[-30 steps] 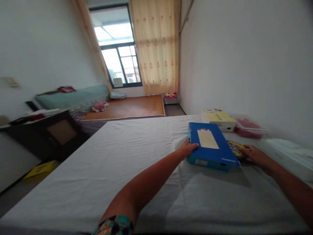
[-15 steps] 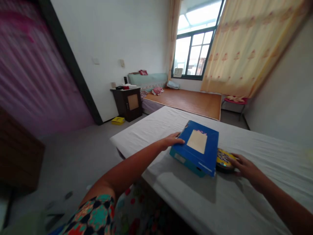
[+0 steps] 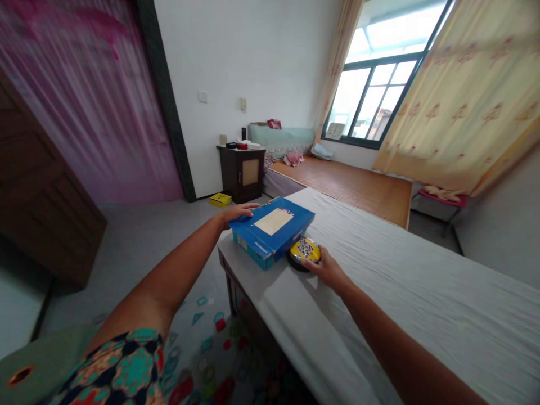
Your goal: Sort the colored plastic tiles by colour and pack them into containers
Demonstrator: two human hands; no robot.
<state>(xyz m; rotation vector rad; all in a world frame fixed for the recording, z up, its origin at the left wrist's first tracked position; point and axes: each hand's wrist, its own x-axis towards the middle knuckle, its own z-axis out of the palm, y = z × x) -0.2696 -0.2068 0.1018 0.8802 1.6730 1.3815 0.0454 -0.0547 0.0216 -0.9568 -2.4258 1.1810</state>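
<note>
A blue cardboard box (image 3: 295, 212) with a cream panel on its lid lies at the left end of the white-covered table (image 3: 379, 264). My left hand (image 3: 237, 214) grips its left edge, fingers partly hidden by the box. Against the box's right side, or very near it, sits a rounded yellow-topped tin (image 3: 304, 248) with a dark base. My right hand (image 3: 331, 271) is closed round the tin's near right side, thumb in front; its other fingers are partly hidden.
Beyond the table is a bed with a brown mat (image 3: 350, 177). A dark cabinet (image 3: 230, 171) stands by the wall, a yellow box (image 3: 220, 199) on the floor before it. A green stool (image 3: 46, 360) is at lower left, a pink stool (image 3: 445, 195) at far right.
The blue box has moved left to the table's end and turned, with my left hand on it. The tin and my right hand have moved left with it. The view has swung left.
</note>
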